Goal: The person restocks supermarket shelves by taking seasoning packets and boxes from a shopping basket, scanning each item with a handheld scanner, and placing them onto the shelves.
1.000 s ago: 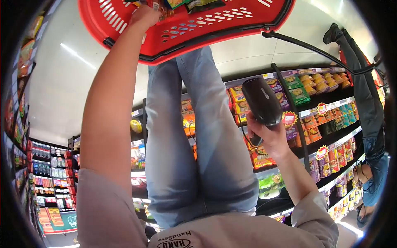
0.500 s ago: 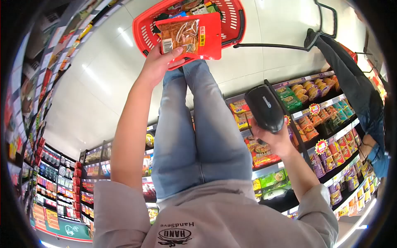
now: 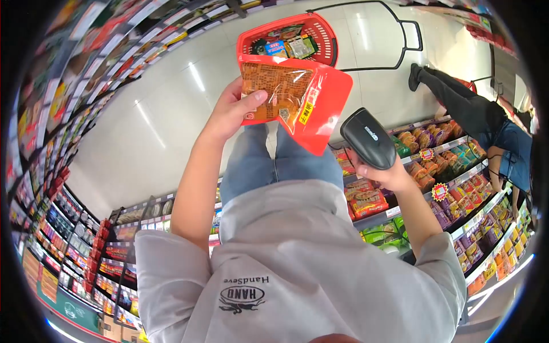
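My left hand (image 3: 230, 113) is closed on the edge of a red snack pouch (image 3: 329, 106) with a clear window, its thumb lying across the front. Brown food shows through the window, and a yellow label with characters sits beside it. In my right hand (image 3: 390, 175) is a black handheld barcode scanner (image 3: 369, 139), gripped by its handle; most of the fingers are hidden beneath it. The scanner is just right of the pouch, not touching it. Behind the pouch, a red shopping basket (image 3: 328, 41) stands on the floor with several packaged goods inside.
Shelves of instant noodles (image 3: 366, 200) run along the right side. More stocked shelves (image 3: 68, 86) curve along the left. A black wire-like frame (image 3: 404, 54) extends beside the basket over the pale tiled floor (image 3: 166, 114). Another person in dark trousers (image 3: 457, 94) is at the far right.
The pouch has come closer to me and tilted, its right end now lower and nearer the scanner. My right hand still holds the scanner, now slightly turned. The view has shifted.
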`<action>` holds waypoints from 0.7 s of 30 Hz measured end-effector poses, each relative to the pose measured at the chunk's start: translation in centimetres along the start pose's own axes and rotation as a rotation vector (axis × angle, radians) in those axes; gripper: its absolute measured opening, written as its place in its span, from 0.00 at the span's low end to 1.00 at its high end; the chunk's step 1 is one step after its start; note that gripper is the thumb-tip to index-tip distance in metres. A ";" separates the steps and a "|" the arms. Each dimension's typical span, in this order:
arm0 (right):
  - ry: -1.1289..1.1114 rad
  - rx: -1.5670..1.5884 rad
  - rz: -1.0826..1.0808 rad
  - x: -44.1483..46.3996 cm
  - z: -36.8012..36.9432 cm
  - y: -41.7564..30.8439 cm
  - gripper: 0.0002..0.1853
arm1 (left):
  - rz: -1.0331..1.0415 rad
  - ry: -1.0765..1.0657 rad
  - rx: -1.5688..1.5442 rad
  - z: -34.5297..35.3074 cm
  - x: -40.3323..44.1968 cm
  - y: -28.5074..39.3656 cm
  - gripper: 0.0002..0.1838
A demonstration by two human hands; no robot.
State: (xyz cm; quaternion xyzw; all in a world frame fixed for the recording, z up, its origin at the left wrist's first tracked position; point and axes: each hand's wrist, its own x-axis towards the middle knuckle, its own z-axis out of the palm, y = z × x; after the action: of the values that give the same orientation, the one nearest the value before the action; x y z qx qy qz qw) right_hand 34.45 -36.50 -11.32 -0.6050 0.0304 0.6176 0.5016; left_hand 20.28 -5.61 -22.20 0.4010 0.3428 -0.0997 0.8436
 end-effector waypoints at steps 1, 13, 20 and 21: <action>-0.029 -0.051 -0.089 -0.8 1.3 -0.2 0.20 | 0.025 -0.018 0.026 -0.2 -2.0 0.7 0.28; -0.074 -0.026 -0.538 -12.5 12.3 1.2 0.31 | 0.468 0.215 -0.084 -5.7 -22.5 2.5 0.26; -0.153 -0.088 -0.609 -12.4 18.1 1.4 0.30 | 0.578 0.295 -0.237 -7.2 -28.1 1.2 0.23; -0.150 -0.078 -0.592 -12.5 19.0 1.5 0.30 | 0.583 0.338 -0.043 -7.9 -28.5 0.9 0.22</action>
State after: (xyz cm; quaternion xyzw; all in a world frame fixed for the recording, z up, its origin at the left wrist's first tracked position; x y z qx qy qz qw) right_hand 16.96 -32.28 2.62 -0.5593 -0.2081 0.4881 0.6369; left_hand -4.48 -2.22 -6.41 0.4751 0.3506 0.2211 0.7762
